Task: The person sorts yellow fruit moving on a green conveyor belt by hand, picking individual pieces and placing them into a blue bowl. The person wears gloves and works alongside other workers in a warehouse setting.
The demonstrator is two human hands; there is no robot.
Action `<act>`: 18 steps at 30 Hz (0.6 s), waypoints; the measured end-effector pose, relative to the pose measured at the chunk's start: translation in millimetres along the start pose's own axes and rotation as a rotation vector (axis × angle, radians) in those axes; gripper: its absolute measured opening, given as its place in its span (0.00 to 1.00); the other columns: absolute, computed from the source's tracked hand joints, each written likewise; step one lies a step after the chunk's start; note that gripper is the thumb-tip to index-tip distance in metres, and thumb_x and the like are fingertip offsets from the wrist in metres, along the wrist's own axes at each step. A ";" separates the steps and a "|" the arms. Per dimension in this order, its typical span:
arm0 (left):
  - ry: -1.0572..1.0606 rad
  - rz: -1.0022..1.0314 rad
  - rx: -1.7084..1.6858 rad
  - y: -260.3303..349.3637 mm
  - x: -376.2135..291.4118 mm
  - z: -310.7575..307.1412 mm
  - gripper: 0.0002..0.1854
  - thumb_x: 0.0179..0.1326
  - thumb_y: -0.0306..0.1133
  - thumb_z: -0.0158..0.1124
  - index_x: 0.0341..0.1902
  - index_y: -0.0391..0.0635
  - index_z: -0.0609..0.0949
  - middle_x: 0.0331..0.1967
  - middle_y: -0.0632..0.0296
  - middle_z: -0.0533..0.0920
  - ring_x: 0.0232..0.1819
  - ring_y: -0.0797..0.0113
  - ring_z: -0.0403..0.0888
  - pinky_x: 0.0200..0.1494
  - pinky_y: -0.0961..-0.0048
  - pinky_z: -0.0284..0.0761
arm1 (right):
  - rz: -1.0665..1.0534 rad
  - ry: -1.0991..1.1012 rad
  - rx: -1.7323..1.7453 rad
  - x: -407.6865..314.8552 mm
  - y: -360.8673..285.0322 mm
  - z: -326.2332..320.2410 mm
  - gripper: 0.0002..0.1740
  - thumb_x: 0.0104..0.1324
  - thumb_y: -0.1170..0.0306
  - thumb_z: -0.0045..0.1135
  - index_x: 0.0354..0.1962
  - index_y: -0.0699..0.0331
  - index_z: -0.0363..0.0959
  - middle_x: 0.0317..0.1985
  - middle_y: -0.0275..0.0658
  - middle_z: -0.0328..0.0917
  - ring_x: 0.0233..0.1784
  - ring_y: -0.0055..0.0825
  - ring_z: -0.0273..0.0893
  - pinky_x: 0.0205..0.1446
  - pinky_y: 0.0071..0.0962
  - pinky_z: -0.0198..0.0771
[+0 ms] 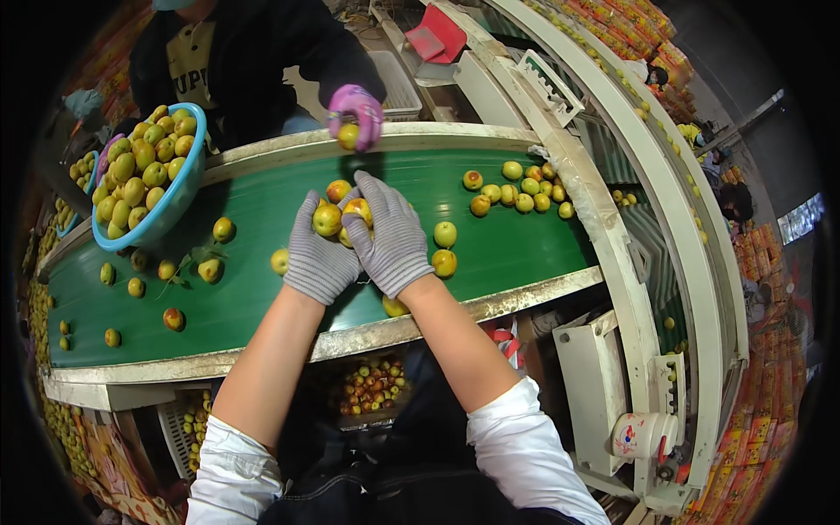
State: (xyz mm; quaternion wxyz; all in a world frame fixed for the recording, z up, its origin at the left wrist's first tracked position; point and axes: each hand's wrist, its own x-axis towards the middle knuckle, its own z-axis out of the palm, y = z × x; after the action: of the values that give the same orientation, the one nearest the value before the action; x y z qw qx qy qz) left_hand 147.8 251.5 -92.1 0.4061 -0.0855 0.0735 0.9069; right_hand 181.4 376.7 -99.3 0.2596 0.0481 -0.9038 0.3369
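My left hand [321, 259] and my right hand [396, 237], both in grey striped knit gloves, are cupped side by side above a green conveyor belt [315, 169]. Between them they hold several yellow-green, red-blotched jujubes [327, 220]; my palms and fingers hide part of the bunch. One loose jujube [279, 261] lies just left of my left wrist. To the right of my right hand are two more, a pale green jujube [445, 234] and a browner jujube [444, 263]. Another jujube [394, 306] shows beneath my right forearm by the near rail.
Across the belt, a co-worker's pink-gloved hand [356, 118] grips a jujube. A blue basin [197, 161] heaped with jujubes tilts over the far rail. Loose jujubes [525, 202] cluster at the belt's right end, before a white machine frame [600, 216]. Below is a fruit-filled crate [371, 419].
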 end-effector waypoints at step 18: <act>-0.059 -0.011 0.065 -2.5 0.1 -4.2 0.28 0.67 0.53 0.43 0.64 0.50 0.67 0.65 0.43 0.64 0.66 0.36 0.61 0.57 0.39 0.70 | 0.230 -0.380 -0.732 48.4 136.6 -40.5 0.16 0.66 0.60 0.46 0.46 0.57 0.73 0.48 0.44 0.74 0.49 0.47 0.72 0.55 0.41 0.69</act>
State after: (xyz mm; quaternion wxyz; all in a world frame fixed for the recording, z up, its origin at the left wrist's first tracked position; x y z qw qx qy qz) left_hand 150.0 252.3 -96.4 0.4156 -0.0460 0.0907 0.9038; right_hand 121.6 511.6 -128.9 0.0494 -0.0869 -0.9950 0.0060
